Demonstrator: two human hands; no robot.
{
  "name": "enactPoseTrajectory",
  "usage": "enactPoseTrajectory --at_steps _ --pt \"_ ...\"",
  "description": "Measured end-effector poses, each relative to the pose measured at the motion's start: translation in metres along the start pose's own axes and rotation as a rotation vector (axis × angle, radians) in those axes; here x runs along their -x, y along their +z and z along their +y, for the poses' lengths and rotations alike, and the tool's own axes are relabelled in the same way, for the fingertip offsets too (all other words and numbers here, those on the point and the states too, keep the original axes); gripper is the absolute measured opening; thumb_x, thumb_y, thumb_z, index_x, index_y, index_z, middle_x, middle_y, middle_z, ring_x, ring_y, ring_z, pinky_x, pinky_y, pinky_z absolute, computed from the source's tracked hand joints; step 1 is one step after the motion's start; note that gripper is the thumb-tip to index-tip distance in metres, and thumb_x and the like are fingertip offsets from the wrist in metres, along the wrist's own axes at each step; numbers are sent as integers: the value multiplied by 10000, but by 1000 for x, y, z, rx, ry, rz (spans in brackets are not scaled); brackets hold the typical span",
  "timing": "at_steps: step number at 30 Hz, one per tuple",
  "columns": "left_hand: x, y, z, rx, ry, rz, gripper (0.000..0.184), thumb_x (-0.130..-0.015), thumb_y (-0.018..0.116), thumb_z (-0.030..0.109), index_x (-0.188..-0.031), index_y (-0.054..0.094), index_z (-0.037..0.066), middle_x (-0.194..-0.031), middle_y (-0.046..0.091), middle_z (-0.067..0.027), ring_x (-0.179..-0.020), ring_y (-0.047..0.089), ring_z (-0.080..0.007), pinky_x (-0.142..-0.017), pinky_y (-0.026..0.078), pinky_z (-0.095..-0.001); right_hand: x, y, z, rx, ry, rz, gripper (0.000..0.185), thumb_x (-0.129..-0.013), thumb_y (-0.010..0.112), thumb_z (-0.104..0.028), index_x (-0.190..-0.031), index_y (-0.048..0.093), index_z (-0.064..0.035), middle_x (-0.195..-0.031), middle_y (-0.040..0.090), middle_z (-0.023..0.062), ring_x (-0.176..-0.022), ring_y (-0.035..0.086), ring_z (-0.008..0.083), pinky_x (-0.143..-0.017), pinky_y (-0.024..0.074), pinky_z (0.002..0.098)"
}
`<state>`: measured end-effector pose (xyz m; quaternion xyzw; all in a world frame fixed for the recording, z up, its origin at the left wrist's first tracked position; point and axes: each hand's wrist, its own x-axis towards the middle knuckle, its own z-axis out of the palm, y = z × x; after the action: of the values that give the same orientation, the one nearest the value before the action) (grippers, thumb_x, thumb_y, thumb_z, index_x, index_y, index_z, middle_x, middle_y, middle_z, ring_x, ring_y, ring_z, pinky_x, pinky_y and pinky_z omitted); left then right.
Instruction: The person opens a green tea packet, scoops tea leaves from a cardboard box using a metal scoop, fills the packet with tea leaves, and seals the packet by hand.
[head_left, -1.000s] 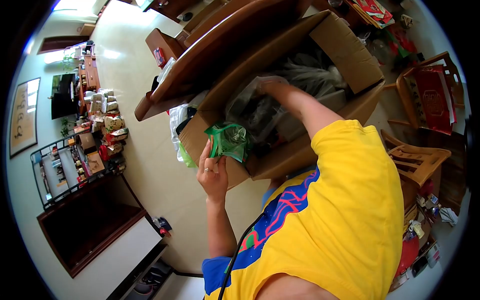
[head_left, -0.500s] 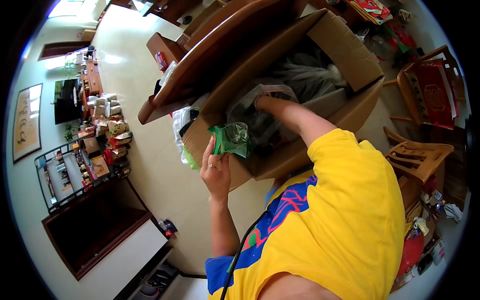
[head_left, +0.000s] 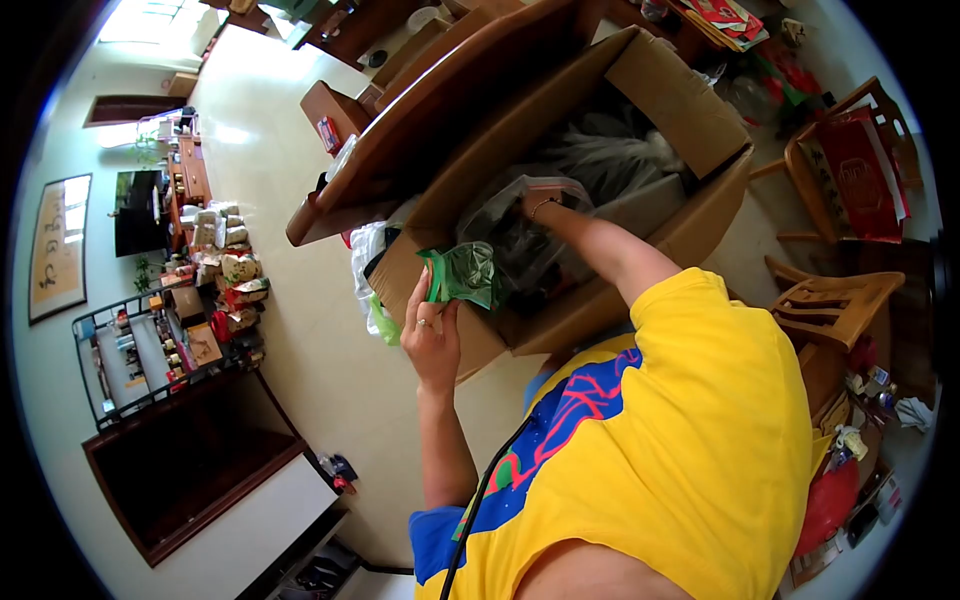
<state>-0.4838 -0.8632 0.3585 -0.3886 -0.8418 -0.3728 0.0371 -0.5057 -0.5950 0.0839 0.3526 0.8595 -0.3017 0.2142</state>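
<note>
A green-edged clear plastic bag (head_left: 468, 275) is pinched in my left hand (head_left: 430, 335), at the near left corner of a large open cardboard box (head_left: 690, 105). My right hand (head_left: 535, 205) reaches inside the box, at the mouth of a clear plastic bag (head_left: 500, 225) with dark contents. Its fingers are hidden in that bag, so what they hold does not show. Farther back in the box lies a gathered translucent bag (head_left: 610, 150) with a knotted end.
A wooden table (head_left: 420, 110) edges the box's far left side. White and light-green bags (head_left: 375, 290) lie beside the box. Wooden chairs (head_left: 835, 300) stand at the right. Far left are a black rack (head_left: 130, 350) and an open dark cabinet (head_left: 190, 460).
My right hand has shifted a little within the clear bag, whose mouth now stands more open. My left hand still holds the green-edged bag. The whole view has shifted slightly.
</note>
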Motion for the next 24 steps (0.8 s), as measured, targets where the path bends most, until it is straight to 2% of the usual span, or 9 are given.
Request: enactPoseTrajectory --at_steps 2,3,5,10,12,15,18,21,24 --pt "0 -2 2 -2 13 -3 187 -816 731 -22 -816 544 -12 -1294 617 -183 -1139 639 -334 -908 539 -367 19 -20 1 73 -14 -117 686 -823 618 -632 -1263 625 -105 -1291 619 142 -1177 590 321 -962 468 456" --pt "-1 -3 3 -6 20 2 184 -820 727 -23 -817 543 -13 -1293 617 -184 -1142 637 -334 -911 537 -366 24 -22 9 75 -9 -108 686 -823 618 -632 -1263 625 -105 -1291 619 142 -1177 590 321 -962 468 456" --pt "-3 -5 2 8 34 -1 177 -823 724 -21 -822 546 -16 -1295 616 -184 -1132 641 -334 -900 540 -365 26 -19 27 73 -188 112 724 -809 620 -656 -1284 602 -110 -1314 602 130 -1196 576 321 -982 456 459" --pt "-19 -6 4 18 20 -3 161 -829 720 -12 -837 560 -26 -1294 619 -175 -1093 658 -327 -859 551 -363 62 -9 8 70 -115 172 735 -814 637 -635 -1301 578 -88 -1307 597 155 -1216 551 354 -1024 414 487" --pt "-24 -9 7 -19 86 23 155 -830 720 -3 -836 568 -31 -1286 627 -165 -1068 668 -321 -834 557 -360 75 -6 -1 117 -70 191 744 -816 647 -623 -1317 562 -81 -1312 591 164 -1235 534 362 -1036 400 498" --pt "-24 -15 5 -1 94 23 155 -829 722 1 -826 570 -29 -1278 632 -162 -1059 671 -321 -828 558 -353 102 -8 4 15 16 46 556 -862 633 -544 -1151 685 -71 -1225 642 156 -1217 525 348 -1001 414 489" --pt "-23 -17 5 -29 122 21 167 -826 725 7 -816 562 -30 -1280 631 -157 -1048 674 -318 -823 559 -348 125 -4 21 45 -19 170 480 -882 620 -504 -1057 728 -70 -1161 668 155 -1168 544 343 -977 429 478" --pt "-21 -19 7 -10 109 24 189 -824 727 13 -800 543 -24 -1281 633 -146 -1030 679 -314 -800 559 -349 132 -5 37 20 -64 265 442 -880 628 -491 -1030 743 -92 -1106 686 144 -1143 556 340 -962 443 480" --pt "-18 -21 4 31 118 9 214 -821 728 18 -780 520 -13 -1284 635 -129 -1015 683 -313 -774 555 -353 129 -17 60 43 -58 224 406 -871 642 -485 -1010 755 -120 -1055 702 124 -1115 566 338 -941 458 475"
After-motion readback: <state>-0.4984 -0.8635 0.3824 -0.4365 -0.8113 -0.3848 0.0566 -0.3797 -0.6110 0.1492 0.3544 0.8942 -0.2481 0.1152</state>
